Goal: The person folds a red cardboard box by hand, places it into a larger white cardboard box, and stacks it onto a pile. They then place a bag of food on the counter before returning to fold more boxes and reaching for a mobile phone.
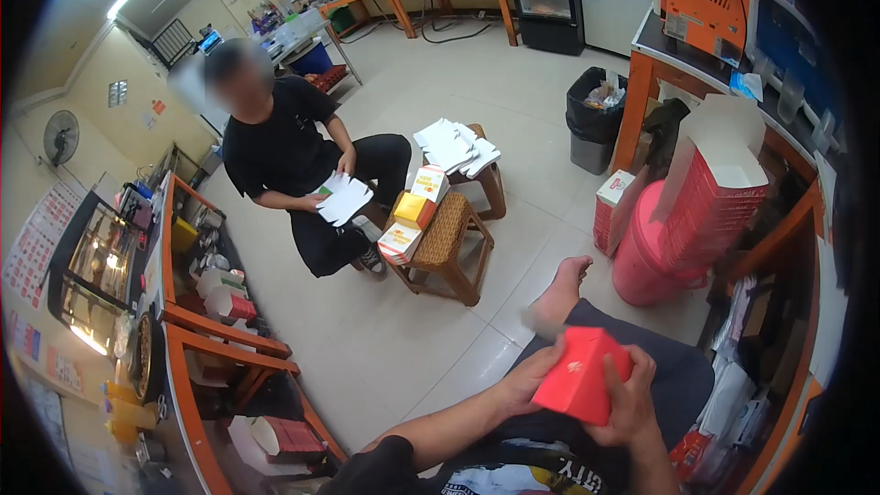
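Observation:
A red paper box (579, 374) with a small pale mark on its face is held above my lap. My left hand (529, 381) grips its left side, the fingers partly hidden behind it. Around the box's right side my right hand (631, 401) is closed, thumb on the near face. The box looks folded into shape; its underside is hidden from me. Beneath it lies my dark trouser leg (665, 362).
Opposite me a seated person (289, 142) holds flat white cartons (346, 199). Folded boxes (415, 211) stand on a wicker stool (449, 252); white cartons (449, 147) lie on another. To the right, stacked red cartons (706, 202) top a pink bucket (646, 252), near a bin (591, 128).

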The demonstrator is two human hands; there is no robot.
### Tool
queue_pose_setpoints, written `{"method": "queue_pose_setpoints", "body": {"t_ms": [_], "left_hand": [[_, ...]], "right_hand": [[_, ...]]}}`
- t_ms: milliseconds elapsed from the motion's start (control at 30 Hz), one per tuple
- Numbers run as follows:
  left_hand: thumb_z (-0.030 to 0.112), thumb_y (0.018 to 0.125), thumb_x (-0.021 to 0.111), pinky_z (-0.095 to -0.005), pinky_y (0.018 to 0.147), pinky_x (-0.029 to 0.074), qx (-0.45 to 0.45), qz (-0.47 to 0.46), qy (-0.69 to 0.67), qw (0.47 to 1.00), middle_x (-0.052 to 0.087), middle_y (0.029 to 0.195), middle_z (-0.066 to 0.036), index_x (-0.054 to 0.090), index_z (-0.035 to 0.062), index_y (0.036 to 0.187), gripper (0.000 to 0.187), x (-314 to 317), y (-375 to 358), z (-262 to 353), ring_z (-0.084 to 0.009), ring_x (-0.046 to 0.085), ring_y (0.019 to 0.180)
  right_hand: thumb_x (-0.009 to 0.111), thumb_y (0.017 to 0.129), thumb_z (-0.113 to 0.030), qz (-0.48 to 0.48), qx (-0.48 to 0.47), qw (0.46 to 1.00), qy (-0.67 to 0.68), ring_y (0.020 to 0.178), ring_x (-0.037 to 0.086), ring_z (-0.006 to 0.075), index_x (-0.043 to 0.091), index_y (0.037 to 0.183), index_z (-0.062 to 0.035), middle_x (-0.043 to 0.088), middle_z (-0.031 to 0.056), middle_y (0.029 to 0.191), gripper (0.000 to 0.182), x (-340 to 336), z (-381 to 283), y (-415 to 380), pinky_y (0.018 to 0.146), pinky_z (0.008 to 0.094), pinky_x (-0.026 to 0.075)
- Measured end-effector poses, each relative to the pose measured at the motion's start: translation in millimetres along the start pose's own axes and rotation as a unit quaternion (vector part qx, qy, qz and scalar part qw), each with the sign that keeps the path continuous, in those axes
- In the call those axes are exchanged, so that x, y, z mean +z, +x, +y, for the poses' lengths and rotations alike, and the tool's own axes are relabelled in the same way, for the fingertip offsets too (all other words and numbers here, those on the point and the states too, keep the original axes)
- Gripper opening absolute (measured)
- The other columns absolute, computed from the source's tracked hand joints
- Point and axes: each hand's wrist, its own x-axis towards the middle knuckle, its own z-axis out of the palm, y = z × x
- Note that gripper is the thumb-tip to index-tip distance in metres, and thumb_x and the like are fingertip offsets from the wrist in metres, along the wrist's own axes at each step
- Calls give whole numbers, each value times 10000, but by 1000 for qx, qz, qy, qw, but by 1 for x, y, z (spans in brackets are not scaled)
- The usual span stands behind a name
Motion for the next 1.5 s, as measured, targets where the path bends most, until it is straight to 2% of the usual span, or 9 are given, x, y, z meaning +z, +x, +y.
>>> {"method": "queue_pose_setpoints", "body": {"t_ms": [167, 367, 533, 600, 667, 800, 1033, 1067, 1500], "left_hand": [[737, 981, 347, -279, 746, 512, -76, 31, 306, 948, 675, 1064, -46, 607, 88, 1121, 714, -76, 39, -41, -136, 653, 911], [577, 1065, 290, -371, 912, 541, -190, 10, -25, 981, 625, 1305, -119, 463, 56, 1442, 666, -35, 27, -67, -210, 658, 1103], [469, 1106, 242, -388, 1123, 397, -27, 165, 201, 965, 524, 1437, -191, 401, -13, 1477, 629, -36, 35, -57, -303, 523, 1319], [458, 1110, 229, -379, 1186, 306, 54, 235, 475, 846, 486, 1472, -217, 389, -51, 1478, 648, -75, 46, -56, -322, 444, 1392], [438, 1113, 220, -366, 1199, 265, 125, 213, 433, 867, 464, 1490, -227, 401, -67, 1465, 641, -85, 42, -42, -331, 416, 1411], [400, 1118, 244, -348, 1194, 259, 199, 144, 487, 838, 455, 1492, -236, 380, -50, 1487, 597, -76, 30, -25, -311, 403, 1420], [247, 1096, 438, -337, 1116, 369, 253, 120, 485, 829, 487, 1445, -169, 312, 16, 1546, 522, -71, 33, -6, -232, 475, 1332], [220, 1090, 456, -334, 1119, 361, 213, 135, 455, 854, 455, 1472, -159, 309, 12, 1545, 521, -69, 38, -6, -217, 466, 1332], [245, 986, 673, -352, 967, 497, 241, 74, 568, 783, 557, 1347, -194, 331, -8, 1520, 682, -19, 87, -28, -227, 566, 1195]], "right_hand": [[857, 668, -397, 113, 64, 968, 216, 1339, 364, 409, 113, 1603, -56, 278, 262, 1519, 1243, 23, 32, -16, 1128, 533, 296], [886, 703, -206, 42, 239, 828, 505, 1355, 438, 269, 62, 1595, -20, 365, 179, 1506, 1228, 29, 20, -25, 1112, 442, 390], [860, 767, -304, 85, 279, 824, 486, 1247, 558, 237, 127, 1601, -75, 532, 114, 1385, 1134, 24, 12, -39, 1051, 423, 466], [764, 865, -455, 201, 261, 681, 654, 1233, 578, 225, 202, 1595, -85, 596, 90, 1317, 992, -2, 6, -9, 1038, 359, 474], [734, 912, -394, 82, 383, 656, 645, 1275, 538, 204, 230, 1593, -84, 586, 93, 1340, 902, -29, 34, -15, 1073, 342, 431], [633, 1012, -250, -29, 358, 867, 346, 1276, 506, 156, 302, 1579, -77, 546, 85, 1397, 679, -12, 60, -28, 1072, 305, 406], [501, 1079, -195, 43, 436, 739, 512, 1301, 474, 152, 381, 1548, -59, 524, 65, 1428, 503, 0, 71, -4, 1127, 298, 329], [439, 1100, -270, 37, 399, 827, 395, 1315, 468, 165, 377, 1552, -63, 517, 87, 1445, 501, 12, 82, -6, 1138, 303, 317], [379, 1091, -388, 187, 421, 814, 354, 1314, 518, 238, 492, 1460, 17, 574, 127, 1413, 559, 22, 171, -50, 1129, 323, 348]]}}
